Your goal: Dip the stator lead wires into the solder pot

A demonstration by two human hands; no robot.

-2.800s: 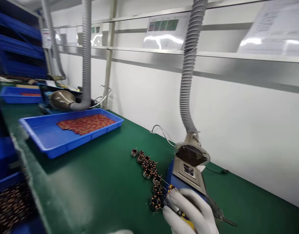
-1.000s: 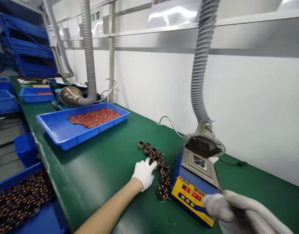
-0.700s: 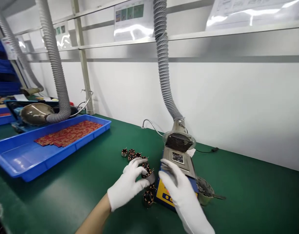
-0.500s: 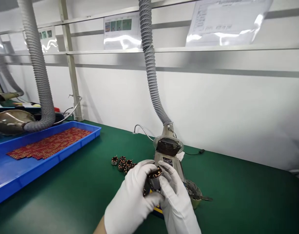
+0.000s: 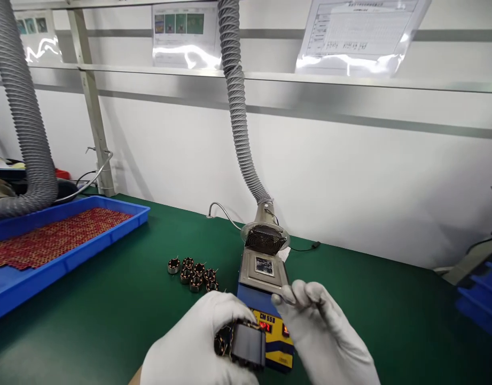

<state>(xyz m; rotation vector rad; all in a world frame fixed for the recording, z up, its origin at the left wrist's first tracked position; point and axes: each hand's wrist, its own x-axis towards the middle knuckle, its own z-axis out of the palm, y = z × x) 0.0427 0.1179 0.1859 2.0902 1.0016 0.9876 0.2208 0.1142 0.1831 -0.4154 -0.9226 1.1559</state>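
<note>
My left hand (image 5: 197, 342), in a white glove, is closed around a wire-wound motor stator (image 5: 249, 344) with a grey outer side. Against it, inside the same grip, shows another dark coil-wound piece (image 5: 222, 340). My right hand (image 5: 320, 326), also gloved, is raised to the right with thumb and fingertips pinched together; what they hold, if anything, I cannot make out. Between and beyond the hands stands a solder pot (image 5: 263, 270) with a shiny square bath and a yellow display panel (image 5: 274, 337). Several similar stators (image 5: 195, 282) stand in a cluster left of it.
A blue tray (image 5: 143, 213) of red-and-tan pieces (image 5: 69, 232) lies at the left. A grey extraction hose (image 5: 240, 112) comes down to a fan hood (image 5: 265, 238) behind the pot. Blue stacked trays (image 5: 482, 305) stand at the right edge. Sheets hang above.
Both hands were together around a stator; now my right hand has come off to the right, and my left hand has lowered with the stator. The view has shifted right.
</note>
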